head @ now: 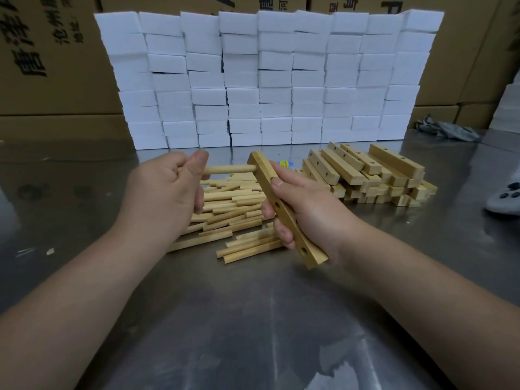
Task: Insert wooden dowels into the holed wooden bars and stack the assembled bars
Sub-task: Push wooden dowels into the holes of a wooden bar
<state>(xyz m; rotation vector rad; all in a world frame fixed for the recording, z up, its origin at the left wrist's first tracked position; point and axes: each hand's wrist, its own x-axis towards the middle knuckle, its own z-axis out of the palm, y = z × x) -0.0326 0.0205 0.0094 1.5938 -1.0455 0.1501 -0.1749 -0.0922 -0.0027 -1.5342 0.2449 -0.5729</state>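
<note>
My right hand (306, 212) grips a holed wooden bar (284, 209), held slanted above the steel table (253, 319). My left hand (166, 190) pinches a wooden dowel (230, 169) whose right end sits in the bar's top hole. Other holes along the bar's face show open. Below the hands lies a loose pile of dowels (233, 220). A heap of holed bars (371, 175) lies to the right behind the held bar.
A wall of stacked white foam blocks (267, 80) stands at the back of the table, with cardboard boxes (50, 66) behind it. A grey cloth (447, 130) lies at the back right. A grey object with dark buttons (506, 201) sits at the right edge.
</note>
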